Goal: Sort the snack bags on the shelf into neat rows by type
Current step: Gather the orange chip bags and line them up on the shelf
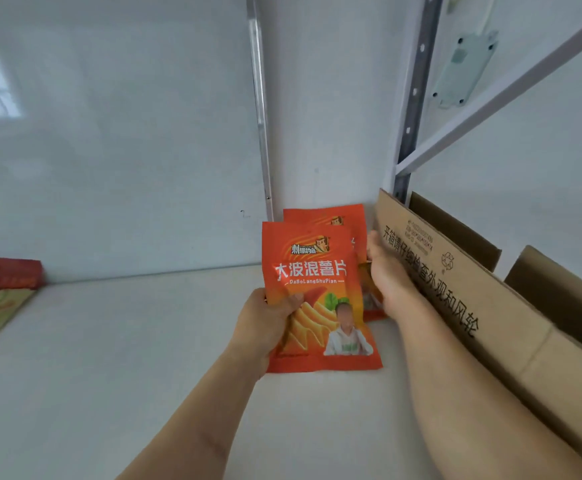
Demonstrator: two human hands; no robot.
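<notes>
At back of white shelf: front orange foil crisp bag pinched by left hand at lower-left edge, rear matching orange bag steadied by right hand, curl unclear; probably light, slippery, crushable, best held by seams.

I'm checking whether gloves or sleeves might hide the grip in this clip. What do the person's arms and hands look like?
Both forearms are bare as far as the frame shows: no sleeves, gloves, watch, bracelets or rings visible. The left hand and right hand are uncovered, with short, plain nails where the fingers show. No markings or cables.
</notes>
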